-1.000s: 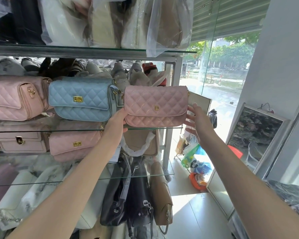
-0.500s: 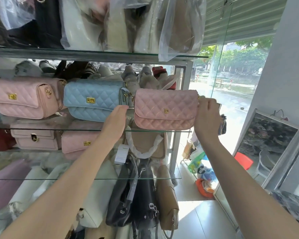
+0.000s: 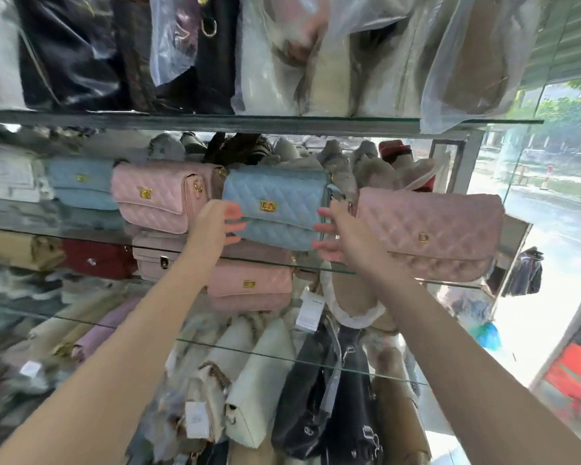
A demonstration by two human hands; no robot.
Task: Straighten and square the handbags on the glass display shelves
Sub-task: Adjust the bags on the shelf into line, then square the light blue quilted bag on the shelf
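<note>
- Shifting both hands off the pink bag (image 3: 430, 229), which looks squared, you now flank the blue bag (image 3: 275, 206) on the glass shelf (image 3: 332, 270).
- Your left hand (image 3: 212, 226) and right hand (image 3: 346, 236) press its ends, fingers fairly straight.

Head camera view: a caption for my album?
Left hand and right hand flank a blue bag beside a pink bag on a glass shelf.
</note>
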